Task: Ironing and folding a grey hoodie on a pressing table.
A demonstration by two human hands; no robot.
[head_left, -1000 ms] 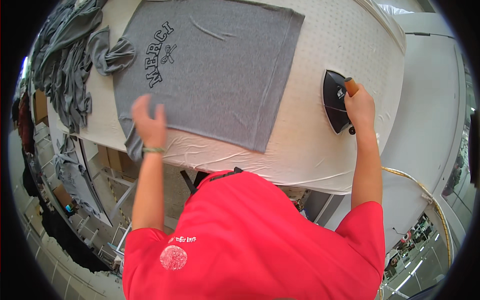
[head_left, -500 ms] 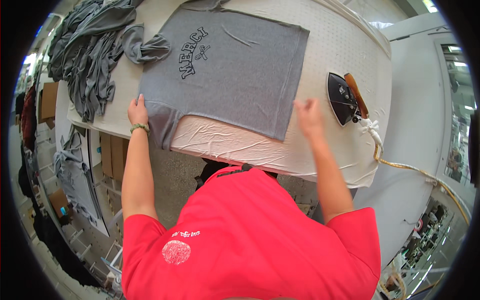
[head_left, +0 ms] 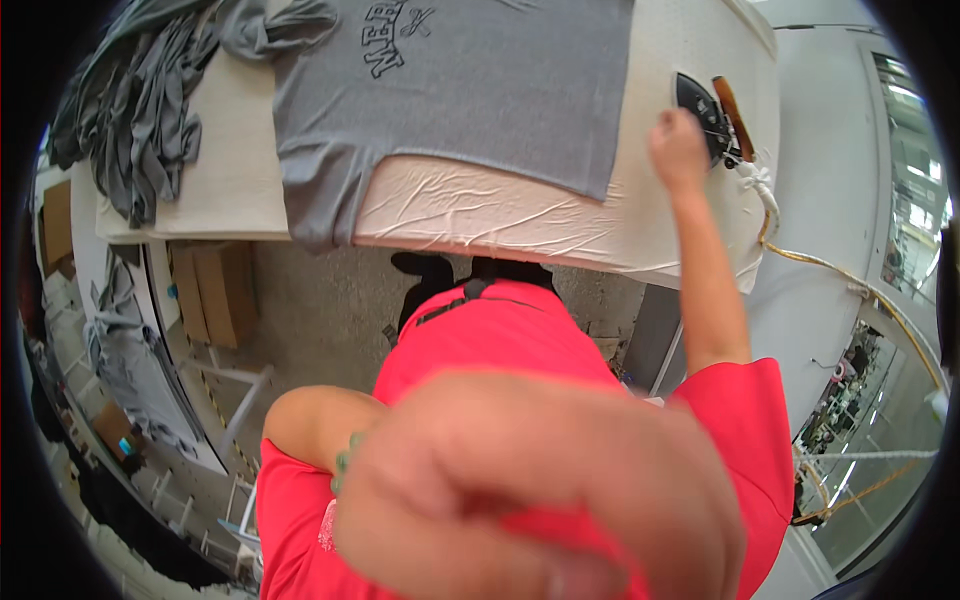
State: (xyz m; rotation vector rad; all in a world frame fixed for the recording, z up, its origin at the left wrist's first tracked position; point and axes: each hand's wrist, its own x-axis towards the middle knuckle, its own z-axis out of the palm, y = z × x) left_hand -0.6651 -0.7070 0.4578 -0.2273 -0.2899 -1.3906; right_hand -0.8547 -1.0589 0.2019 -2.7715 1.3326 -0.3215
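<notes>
A grey T-shirt (head_left: 480,100) with dark lettering and a small bow print lies spread on the padded table, one sleeve hanging over the front edge. My left hand (head_left: 540,490) is raised close to the camera, large and blurred. Its fingers curl round into a ring, with my red shirt showing through the gap and nothing seen in it. A green bead bracelet (head_left: 345,465) shows at that wrist. Beyond the T-shirt's right edge, my right hand (head_left: 680,150) is loosely closed and somewhat blurred, beside the black iron (head_left: 703,112). The iron's brown handle (head_left: 732,115) is clear of my fingers.
Crumpled grey garments (head_left: 150,110) are heaped at the table's left end. A hose (head_left: 815,262) and cord trail from the iron off to the right. Under the table stand cardboard boxes (head_left: 220,295); a grey garment (head_left: 135,345) lies at the lower left.
My left hand has left the T-shirt's sleeve and come up close to the camera. The right hand has moved right, toward the iron. The table appears higher in the picture.
</notes>
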